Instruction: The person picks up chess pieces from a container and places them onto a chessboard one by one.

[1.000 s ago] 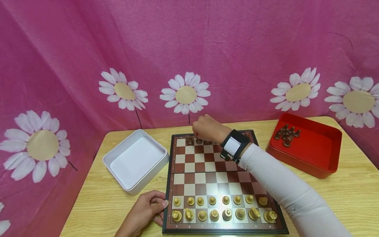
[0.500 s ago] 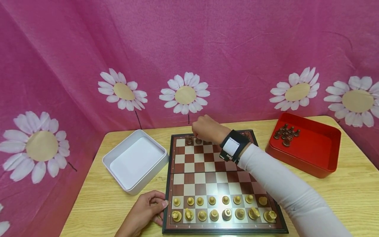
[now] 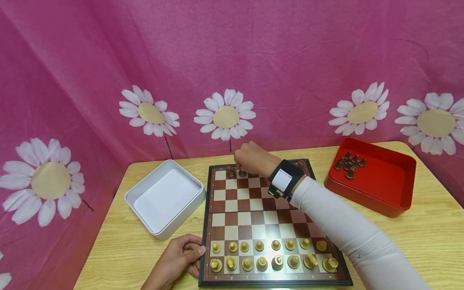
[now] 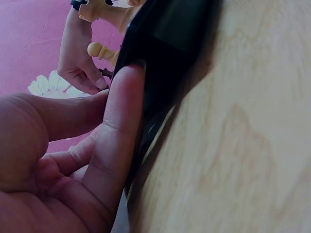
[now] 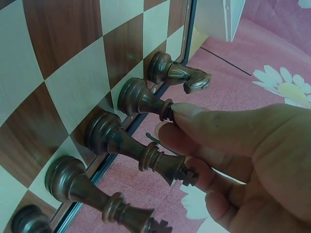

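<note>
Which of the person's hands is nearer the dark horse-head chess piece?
The right. The right hand pinches the piece beside the dark horse-head piece; the left hand is farther off, holding the near end of the board at its left edge.

Dark brown chess piece [image 5: 141, 100], upright on the far row of the chessboard [image 3: 256, 204], tip pinched by fingers [image 5: 206, 154]

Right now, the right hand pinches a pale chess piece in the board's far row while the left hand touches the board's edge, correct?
Not quite: the chess piece in the right hand is dark brown, not pale, as the right wrist view shows. The left hand does touch the board.
</note>
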Demonstrator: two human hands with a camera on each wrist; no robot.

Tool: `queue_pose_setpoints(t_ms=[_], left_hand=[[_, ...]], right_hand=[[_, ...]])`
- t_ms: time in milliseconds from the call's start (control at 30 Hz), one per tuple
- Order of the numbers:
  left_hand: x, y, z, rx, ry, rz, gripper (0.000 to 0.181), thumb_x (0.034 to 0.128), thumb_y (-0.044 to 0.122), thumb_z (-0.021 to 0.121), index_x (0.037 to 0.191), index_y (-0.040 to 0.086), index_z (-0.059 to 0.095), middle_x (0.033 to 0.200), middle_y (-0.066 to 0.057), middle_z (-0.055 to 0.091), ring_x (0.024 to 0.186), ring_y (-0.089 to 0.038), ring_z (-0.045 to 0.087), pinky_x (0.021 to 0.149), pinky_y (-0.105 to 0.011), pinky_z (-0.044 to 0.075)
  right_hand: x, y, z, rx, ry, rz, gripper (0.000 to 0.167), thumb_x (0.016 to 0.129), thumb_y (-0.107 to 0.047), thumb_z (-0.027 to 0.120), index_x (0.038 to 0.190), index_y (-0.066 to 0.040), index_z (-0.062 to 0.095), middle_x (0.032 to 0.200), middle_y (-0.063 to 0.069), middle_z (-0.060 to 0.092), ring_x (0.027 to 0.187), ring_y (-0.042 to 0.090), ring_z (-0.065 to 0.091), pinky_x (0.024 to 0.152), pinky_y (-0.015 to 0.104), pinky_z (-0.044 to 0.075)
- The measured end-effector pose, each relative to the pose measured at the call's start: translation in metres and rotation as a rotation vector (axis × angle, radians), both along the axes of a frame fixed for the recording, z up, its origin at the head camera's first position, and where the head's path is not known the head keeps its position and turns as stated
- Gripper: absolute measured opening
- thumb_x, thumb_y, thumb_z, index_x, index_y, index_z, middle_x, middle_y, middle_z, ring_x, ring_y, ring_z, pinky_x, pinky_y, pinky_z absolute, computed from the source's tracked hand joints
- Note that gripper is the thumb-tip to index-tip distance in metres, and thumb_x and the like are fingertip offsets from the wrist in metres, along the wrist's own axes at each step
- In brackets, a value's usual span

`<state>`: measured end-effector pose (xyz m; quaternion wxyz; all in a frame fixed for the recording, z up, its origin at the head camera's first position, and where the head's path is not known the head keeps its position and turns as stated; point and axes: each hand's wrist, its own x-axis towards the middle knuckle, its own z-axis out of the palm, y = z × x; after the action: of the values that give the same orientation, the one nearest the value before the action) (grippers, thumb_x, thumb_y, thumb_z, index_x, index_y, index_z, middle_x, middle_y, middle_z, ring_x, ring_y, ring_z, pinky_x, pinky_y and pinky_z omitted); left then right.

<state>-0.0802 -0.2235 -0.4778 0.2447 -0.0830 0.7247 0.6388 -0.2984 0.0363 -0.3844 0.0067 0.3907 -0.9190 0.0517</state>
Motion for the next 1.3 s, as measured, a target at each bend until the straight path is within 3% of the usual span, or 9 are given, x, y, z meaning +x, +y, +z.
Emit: queue_pose_setpoints(t_ms=[300, 467, 733, 1000, 1300], left_hand=[[0.0, -0.001, 0.0, 0.0, 0.0, -0.008, 0.033, 0.0986, 0.007, 0.068, 0.122, -0.012, 0.056, 0.09, -0.006, 0.066, 0.067, -0.014, 0.067, 0.058, -0.032, 0.064], [-0.001, -0.001, -0.001, -0.006, -0.002, -0.006, 0.033, 0.0987, 0.007, 0.068, 0.122, -0.012, 0.056, 0.091, -0.007, 0.066, 0.066, -0.014, 0.068, 0.058, -0.032, 0.064], [-0.001, -0.001, -0.001, -0.018, -0.014, -0.002, 0.033, 0.0989, 0.008, 0.068, 0.123, -0.011, 0.056, 0.092, -0.007, 0.066, 0.068, -0.015, 0.067, 0.059, -0.032, 0.064], [0.001, 0.0, 0.0, -0.016, -0.013, -0.004, 0.033, 0.0987, 0.008, 0.068, 0.123, -0.011, 0.056, 0.091, -0.006, 0.066, 0.068, -0.014, 0.066, 0.059, -0.032, 0.064], [0.0, 0.0, 0.001, -0.021, -0.011, -0.008, 0.034, 0.0986, 0.009, 0.069, 0.123, -0.011, 0.055, 0.092, -0.006, 0.066, 0.068, -0.014, 0.064, 0.058, -0.03, 0.063]], right_hand=[[0.0, -0.001, 0.0, -0.001, 0.01, 0.002, 0.009, 0.09, -0.002, 0.076, 0.089, -0.008, 0.083, 0.079, 0.004, 0.079, 0.071, 0.018, 0.07, 0.07, 0.034, 0.059], [0.001, 0.001, 0.003, 0.009, -0.005, 0.001, 0.009, 0.09, -0.003, 0.076, 0.091, -0.009, 0.083, 0.081, 0.003, 0.079, 0.074, 0.018, 0.071, 0.073, 0.035, 0.057], [0.006, 0.012, 0.019, 0.061, -0.054, -0.051, 0.032, 0.089, -0.015, 0.082, 0.121, -0.012, 0.078, 0.116, 0.006, 0.079, 0.109, 0.027, 0.071, 0.096, 0.047, 0.052], [0.006, 0.054, 0.038, 0.022, -0.07, -0.133, 0.034, 0.087, -0.018, 0.085, 0.119, -0.013, 0.078, 0.112, 0.004, 0.079, 0.107, 0.027, 0.07, 0.091, 0.044, 0.045], [0.006, 0.111, 0.051, 0.009, -0.093, -0.244, 0.034, 0.088, -0.018, 0.081, 0.12, -0.007, 0.077, 0.099, 0.01, 0.079, 0.093, 0.028, 0.07, 0.097, 0.054, 0.049]])
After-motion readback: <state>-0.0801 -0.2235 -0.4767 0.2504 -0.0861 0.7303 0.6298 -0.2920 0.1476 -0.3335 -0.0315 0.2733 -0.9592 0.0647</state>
